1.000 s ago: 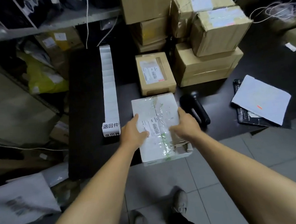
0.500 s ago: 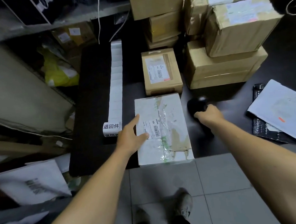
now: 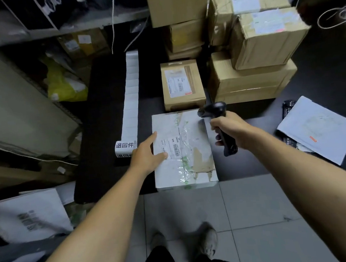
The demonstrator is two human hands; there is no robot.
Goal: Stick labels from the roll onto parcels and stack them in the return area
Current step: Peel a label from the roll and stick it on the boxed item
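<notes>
Your white parcel (image 3: 183, 149) lies flat at the near edge of the dark table, wrapped in shiny clear tape, brown card showing through a torn patch near its front right corner, shipping label up. Just left of it, the label strip (image 3: 130, 105) runs unrolled away from you, printed end nearest.

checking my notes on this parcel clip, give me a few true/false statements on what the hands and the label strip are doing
1. The right hand grips a black scanner. True.
2. The left hand lies flat on the white parcel. True.
3. The label strip lies to the right of the white parcel. False: it lies to its left.
4. The white parcel sits on top of the brown box stack. False: it rests on the dark surface, in front of the stack.
5. The left hand pinches a peeled label. False: it holds nothing.
</notes>
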